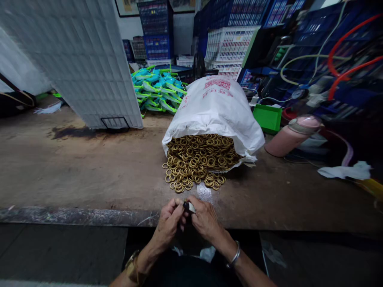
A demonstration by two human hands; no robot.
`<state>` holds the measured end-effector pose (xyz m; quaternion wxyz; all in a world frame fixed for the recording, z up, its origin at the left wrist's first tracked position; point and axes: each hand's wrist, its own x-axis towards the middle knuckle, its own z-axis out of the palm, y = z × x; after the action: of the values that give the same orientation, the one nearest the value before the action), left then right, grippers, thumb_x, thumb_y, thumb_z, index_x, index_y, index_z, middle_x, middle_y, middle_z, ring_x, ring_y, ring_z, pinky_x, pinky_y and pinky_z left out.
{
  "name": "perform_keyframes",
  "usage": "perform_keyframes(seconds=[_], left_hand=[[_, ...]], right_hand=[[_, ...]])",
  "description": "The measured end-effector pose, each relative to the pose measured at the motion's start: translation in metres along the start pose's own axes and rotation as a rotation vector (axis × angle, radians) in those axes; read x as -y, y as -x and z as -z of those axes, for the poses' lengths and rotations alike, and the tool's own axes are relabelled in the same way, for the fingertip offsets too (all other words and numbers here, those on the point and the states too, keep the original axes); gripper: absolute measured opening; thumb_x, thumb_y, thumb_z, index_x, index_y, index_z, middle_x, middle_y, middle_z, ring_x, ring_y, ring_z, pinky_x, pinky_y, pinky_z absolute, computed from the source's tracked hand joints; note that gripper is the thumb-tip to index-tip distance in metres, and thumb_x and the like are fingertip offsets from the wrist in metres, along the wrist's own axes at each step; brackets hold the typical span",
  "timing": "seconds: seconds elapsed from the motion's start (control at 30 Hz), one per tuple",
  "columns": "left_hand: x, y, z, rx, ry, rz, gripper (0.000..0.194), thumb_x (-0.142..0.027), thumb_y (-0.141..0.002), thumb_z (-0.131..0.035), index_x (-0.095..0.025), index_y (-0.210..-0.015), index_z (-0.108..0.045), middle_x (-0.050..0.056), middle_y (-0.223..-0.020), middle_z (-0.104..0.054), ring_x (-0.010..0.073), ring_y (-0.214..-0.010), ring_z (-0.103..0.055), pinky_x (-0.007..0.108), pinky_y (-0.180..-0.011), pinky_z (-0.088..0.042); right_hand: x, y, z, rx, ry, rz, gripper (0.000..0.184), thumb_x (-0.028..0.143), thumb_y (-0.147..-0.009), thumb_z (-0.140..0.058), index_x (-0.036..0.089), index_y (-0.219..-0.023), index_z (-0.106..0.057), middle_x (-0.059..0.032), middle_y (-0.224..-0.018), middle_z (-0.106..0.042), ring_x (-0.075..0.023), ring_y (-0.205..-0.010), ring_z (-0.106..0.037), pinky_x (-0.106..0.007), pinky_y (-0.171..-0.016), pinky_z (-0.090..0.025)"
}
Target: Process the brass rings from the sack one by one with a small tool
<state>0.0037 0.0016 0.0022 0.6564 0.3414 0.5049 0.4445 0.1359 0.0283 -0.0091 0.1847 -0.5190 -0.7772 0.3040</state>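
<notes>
At the front edge of the table, my left hand and my right hand meet with fingertips nearly touching. The right one grips a small white piece with a black end; its exact kind is unclear. Thumb and fingers of the left are pinched beside the black end, and whatever lies between them is too small to make out. Just beyond, many brass-coloured rings spill from the mouth of a white woven sack lying on its side, red print on top.
A tall pale ribbed panel stands on the wooden table at left. Turquoise-and-green items are piled behind. At right are a green tray, a pink bottle and a white cloth. Stacked crates fill the back.
</notes>
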Motion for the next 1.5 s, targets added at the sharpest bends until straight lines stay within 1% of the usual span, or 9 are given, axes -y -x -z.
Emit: perform_keyframes(seconds=[0.3, 0.4, 0.5, 0.7, 0.83, 0.93, 1.1, 1.27, 1.5], left_hand=[[-0.001, 0.005, 0.003, 0.061, -0.083, -0.124, 0.029, -0.044, -0.077, -0.052, -0.016, -0.071, -0.047, -0.002, -0.064, -0.05, 0.0065, -0.05, -0.044, 0.018, -0.047, -0.038], [-0.003, 0.016, 0.0, 0.155, -0.126, -0.196, 0.026, -0.039, -0.08, -0.051, -0.015, -0.07, -0.051, 0.0, -0.066, -0.051, 0.0079, -0.056, -0.047, 0.02, -0.053, -0.04], [-0.004, 0.022, -0.003, 0.244, -0.039, -0.132, 0.025, -0.038, -0.079, -0.052, -0.014, -0.072, -0.054, 0.002, -0.068, -0.054, 0.0092, -0.056, -0.05, 0.022, -0.054, -0.043], [-0.002, 0.014, 0.007, 0.067, 0.331, 0.009, 0.02, -0.03, -0.077, -0.056, -0.011, -0.07, -0.055, 0.005, -0.069, -0.059, 0.0091, -0.054, -0.051, 0.019, -0.047, -0.042], [-0.005, 0.012, 0.018, 0.044, 0.497, 0.042, 0.009, -0.022, -0.073, -0.058, -0.015, -0.077, -0.054, 0.005, -0.071, -0.061, 0.0109, -0.054, -0.053, 0.02, -0.044, -0.041], [-0.007, 0.012, 0.025, 0.073, 0.611, 0.107, 0.018, -0.02, -0.072, -0.057, -0.016, -0.09, -0.055, 0.003, -0.069, -0.06, 0.0102, -0.053, -0.053, 0.019, -0.045, -0.041], [-0.006, 0.004, 0.031, 0.035, 0.71, 0.182, 0.014, -0.023, -0.07, -0.061, -0.011, -0.066, -0.056, 0.003, -0.068, -0.057, 0.0089, -0.056, -0.053, 0.018, -0.045, -0.041], [-0.006, -0.005, 0.028, -0.013, 0.572, 0.145, 0.018, -0.028, -0.069, -0.065, -0.014, -0.069, -0.054, 0.0, -0.065, -0.055, 0.0083, -0.054, -0.052, 0.016, -0.041, -0.039], [-0.008, -0.01, 0.024, -0.113, -0.022, -0.198, 0.026, -0.027, -0.072, -0.059, -0.018, -0.097, -0.057, -0.004, -0.059, -0.053, 0.0076, -0.046, -0.046, 0.016, -0.042, -0.038]], right_hand=[[-0.001, -0.004, 0.006, 0.074, 0.064, 0.022, 0.021, 0.007, -0.069, -0.039, 0.019, -0.08, -0.052, 0.0008, -0.065, -0.057, -0.0114, -0.058, -0.048, -0.022, -0.054, -0.024], [0.0, -0.009, 0.01, 0.115, 0.134, -0.027, 0.017, 0.01, -0.069, -0.042, 0.019, -0.08, -0.053, 0.0003, -0.062, -0.056, -0.0117, -0.055, -0.046, -0.023, -0.051, -0.02], [-0.001, -0.016, 0.01, 0.058, 0.189, -0.102, 0.022, 0.01, -0.07, -0.043, 0.019, -0.087, -0.053, -0.0002, -0.062, -0.057, -0.0123, -0.054, -0.047, -0.023, -0.05, -0.02], [0.001, -0.032, 0.0, -0.157, 0.139, -0.055, 0.027, 0.009, -0.073, -0.042, 0.02, -0.096, -0.051, -0.003, -0.081, -0.063, -0.015, -0.072, -0.055, -0.022, -0.061, -0.03], [0.012, -0.044, -0.005, -0.132, 0.195, -0.049, 0.027, 0.012, -0.076, -0.044, 0.022, -0.1, -0.051, -0.0021, -0.083, -0.063, -0.0151, -0.076, -0.056, -0.023, -0.061, -0.029], [0.019, -0.049, -0.005, -0.098, 0.25, -0.091, 0.024, 0.012, -0.077, -0.044, 0.023, -0.097, -0.052, -0.0012, -0.082, -0.064, -0.014, -0.074, -0.056, -0.023, -0.059, -0.027], [0.018, -0.049, -0.006, -0.139, 0.305, -0.08, 0.02, 0.011, -0.077, -0.043, 0.022, -0.089, -0.053, -0.0011, -0.081, -0.062, -0.0133, -0.073, -0.054, -0.024, -0.058, -0.024], [0.012, -0.048, -0.006, -0.171, 0.283, -0.023, 0.021, 0.006, -0.073, -0.041, 0.02, -0.084, -0.052, -0.0021, -0.084, -0.058, -0.0132, -0.073, -0.051, -0.023, -0.057, -0.025], [0.009, -0.046, 0.009, -0.113, -0.201, -0.07, 0.011, 0.021, -0.075, -0.04, 0.019, -0.065, -0.045, 0.0043, -0.059, -0.044, -0.0102, -0.057, -0.04, -0.02, -0.053, -0.028]])
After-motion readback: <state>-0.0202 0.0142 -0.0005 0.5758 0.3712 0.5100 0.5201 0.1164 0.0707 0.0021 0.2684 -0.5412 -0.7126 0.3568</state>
